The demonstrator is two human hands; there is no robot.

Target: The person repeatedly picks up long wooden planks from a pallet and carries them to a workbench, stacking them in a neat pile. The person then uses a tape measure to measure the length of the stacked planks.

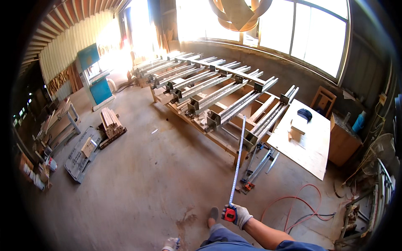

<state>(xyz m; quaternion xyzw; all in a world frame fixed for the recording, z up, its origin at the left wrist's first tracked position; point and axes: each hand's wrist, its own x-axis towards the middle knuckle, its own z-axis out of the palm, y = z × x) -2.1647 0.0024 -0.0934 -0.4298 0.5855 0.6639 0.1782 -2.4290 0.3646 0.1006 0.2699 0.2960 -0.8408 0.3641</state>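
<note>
A red tape measure point(229, 214) is gripped in my right hand point(240, 215), which wears a pale glove with blue on it. Its long whitish blade point(238, 169) runs out from the case, and the far end overlaps the near side of a rack of metal bar clamps point(226, 104) in the view; I cannot tell if it touches. Down at the lower edge is my left hand point(171, 244), also gloved and partly cut off. It hangs beside my leg, apart from the tape, and its fingers are too small to read.
To the right stands a pale board table point(307, 146) bearing a dark cap point(305, 114). A red hose point(289, 198) loops on the floor. Loose clamps point(255, 167) lie beside the rack. On the left are stacked wood strips point(111, 121), a grey plastic pallet point(81, 161) and a blue machine point(100, 90).
</note>
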